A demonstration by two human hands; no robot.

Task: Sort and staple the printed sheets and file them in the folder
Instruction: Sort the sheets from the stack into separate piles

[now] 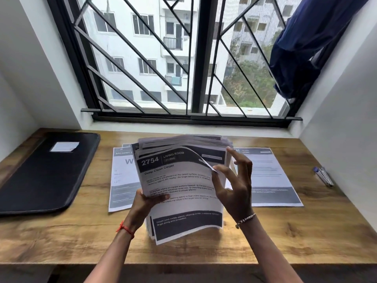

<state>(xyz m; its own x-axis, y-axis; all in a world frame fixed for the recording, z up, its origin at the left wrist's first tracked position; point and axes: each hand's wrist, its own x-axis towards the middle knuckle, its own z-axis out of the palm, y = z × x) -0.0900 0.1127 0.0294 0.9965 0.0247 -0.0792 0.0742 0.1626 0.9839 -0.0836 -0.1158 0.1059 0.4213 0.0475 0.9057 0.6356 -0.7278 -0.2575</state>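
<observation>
A thick stack of printed sheets [183, 201] is held up over the middle of the wooden desk. My left hand [146, 203] grips its left edge, thumb across the top page headed "2754 Living Room". My right hand [234, 184] pinches the curled upper right corner of that top sheet. Behind the stack, one printed sheet [120, 180] lies flat on the left and another sheet [269, 176] lies flat on the right. A black zip folder [44, 172] with a white label lies shut at the desk's left end.
A small stapler [323, 175] with a blue end lies near the desk's right edge by the wall. The wooden desk [204, 248] runs wall to wall under a barred window. Blue cloth [306, 48] hangs at the upper right.
</observation>
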